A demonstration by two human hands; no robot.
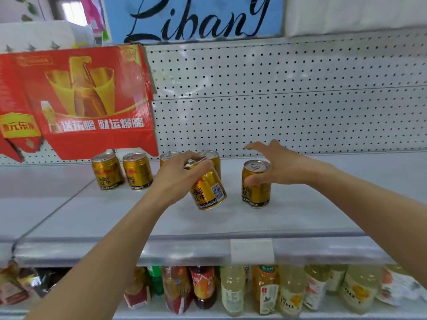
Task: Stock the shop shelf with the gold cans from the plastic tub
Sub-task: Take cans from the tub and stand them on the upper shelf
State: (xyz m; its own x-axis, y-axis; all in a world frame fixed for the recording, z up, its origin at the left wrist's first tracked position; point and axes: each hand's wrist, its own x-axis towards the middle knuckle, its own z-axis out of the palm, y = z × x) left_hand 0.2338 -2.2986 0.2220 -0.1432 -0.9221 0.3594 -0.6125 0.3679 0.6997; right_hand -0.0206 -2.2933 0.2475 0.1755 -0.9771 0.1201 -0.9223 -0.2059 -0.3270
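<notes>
— Gold cans (137, 171) first: where do they stand?

— On the grey shop shelf (115, 211), toward the back, in front of the white pegboard (277, 100). Two stand upright side by side at the left, under a red carton (76, 100) that leans against the pegboard. Two more stand behind the left hand, partly hidden by it.

— What is the left hand doing?

— The left hand (178, 174) grips a tilted can (208, 190) from above, fingers curled round its top. Its top leans toward the left, and its bottom rim sits low over the shelf; I cannot tell whether it touches.

— And the right?

— The right hand (277, 165) is spread and relaxed, holding nothing. Its fingers reach forward toward the pegboard, and the thumb lies against the side of an upright can (256, 183) that stands alone on the shelf, just to the right of the tilted one.

— Is the tub anywhere?

— Not in this view.

— What else shows?

— A blank price-tag holder (251, 250) on the shelf's front edge. Below it, a lower shelf with bottles of drinks (233, 289), pale yellow, orange and dark ones, packed closely. Above the pegboard hangs a blue sign (194, 17) with black script lettering.
</notes>
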